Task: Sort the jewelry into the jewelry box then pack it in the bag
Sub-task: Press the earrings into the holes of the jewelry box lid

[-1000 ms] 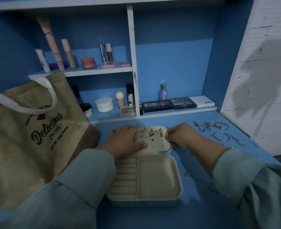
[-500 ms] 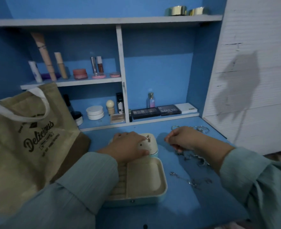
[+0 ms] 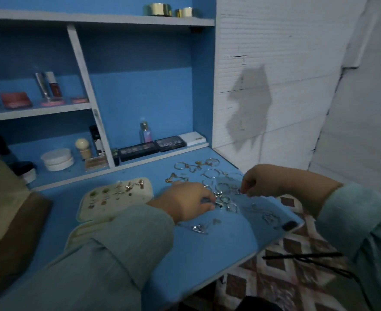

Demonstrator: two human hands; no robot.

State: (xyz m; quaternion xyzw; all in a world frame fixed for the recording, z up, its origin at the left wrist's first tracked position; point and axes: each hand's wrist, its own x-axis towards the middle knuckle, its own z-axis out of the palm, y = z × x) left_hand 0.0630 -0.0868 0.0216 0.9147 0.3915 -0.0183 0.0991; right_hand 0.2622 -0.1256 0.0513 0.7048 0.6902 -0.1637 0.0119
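Surface [image 3: 140, 243]: blue, with shelves [image 3: 91, 21] rising behind it at 12 o'clock. A tan bag [image 3: 3, 221] shows only as a cropped edge at 9 o'clock; no print on it is in view.

Box [image 3: 115, 200]: open, at 10 o'clock of the left hand. Its lid panel carries several earrings; its tray is largely hidden under the left sleeve [image 3: 109, 254].

Jewelry [image 3: 209, 173]: loose hoops, rings and chains spread over the surface from 12 to 3 o'clock of the left hand, well apart from the box. One chain [image 3: 199, 228] lies just at 6 o'clock of that hand.

Left hand [image 3: 185, 204]: fingers curled, tips at a small silver cluster [image 3: 224, 199] that lies at its 3 o'clock. Whether they have closed on a piece cannot be told.

Right hand [image 3: 259, 180]: fingers curled, tips drawn together at a small piece [image 3: 239, 191] at its 8 o'clock; it appears pinched, though the frame is blurred.

Judgement: the cluster lies between the two hands, nearer the left. Any piece lifted must travel toward 9 o'clock to reach the box, so the left hand has the shorter path. The pieces are too small for a long axis to be read.

Writing: the dark palette [image 3: 171, 143] on the lower shelf reads "MATTE". The label on the white case [image 3: 193, 138] beside it is illegible.
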